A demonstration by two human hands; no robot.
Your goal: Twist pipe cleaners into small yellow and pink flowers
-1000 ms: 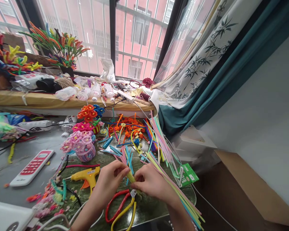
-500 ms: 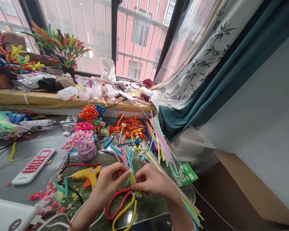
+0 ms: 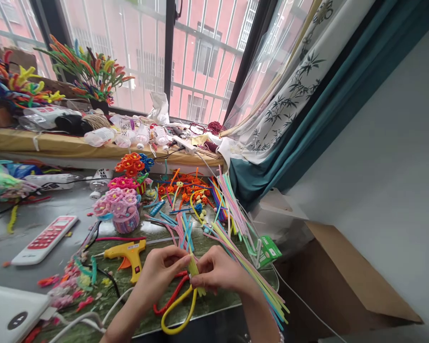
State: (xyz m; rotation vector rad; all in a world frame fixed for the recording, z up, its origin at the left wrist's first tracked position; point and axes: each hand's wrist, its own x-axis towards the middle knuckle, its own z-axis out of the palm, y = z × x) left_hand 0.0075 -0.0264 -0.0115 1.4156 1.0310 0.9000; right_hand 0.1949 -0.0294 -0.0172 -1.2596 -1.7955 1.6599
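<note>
Two bare hands, left hand [image 3: 160, 277] and right hand [image 3: 219, 272], fingers [image 3: 178, 255] nearly closed, both pinching a yellow pipe cleaner [image 3: 194, 271], red and yellow cutters [image 3: 188, 309] just below

Left hand [image 3: 160, 276] and right hand [image 3: 221, 271] pinching yellow chenille stem [image 3: 196, 274] between fingertips, red-and-yellow-handled snips [image 3: 175, 305] directly below hands, yellow hot glue gun [image 3: 127, 255] beside left hand, loose chenille stems [image 3: 255, 281] fanned beside right hand, all near front edge of worktop [image 3: 214, 309]
</note>
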